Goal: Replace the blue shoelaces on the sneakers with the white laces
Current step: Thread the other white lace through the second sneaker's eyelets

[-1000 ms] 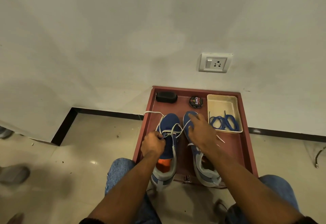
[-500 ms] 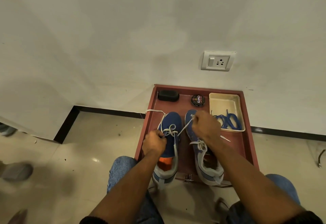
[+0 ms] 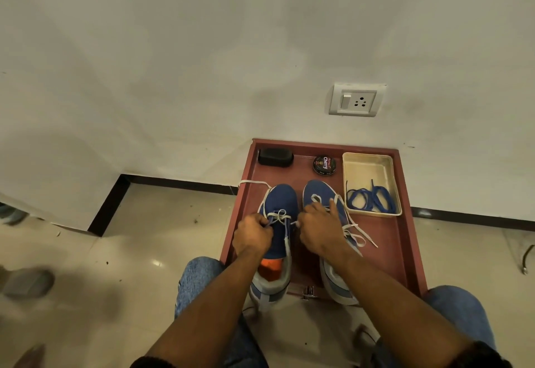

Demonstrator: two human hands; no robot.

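Both hands (image 3: pixel 285 233) pinching white lace (image 3: pixel 279 216) between them

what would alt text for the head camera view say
Both hands, left hand and right hand, pinch the white lace on the left blue sneaker in a maroon tray. Removed blue laces lie in a cream tray.

Colours, around the tray (image 3: pixel 405 252)

Tray dark red. On it: sneakers (image 3: pixel 282 202) blue, white laces (image 3: pixel 279 215); blue laces (image 3: pixel 369 199) in cream dish (image 3: pixel 367 165) at right; black tin (image 3: pixel 324 164), red lettering, at back.
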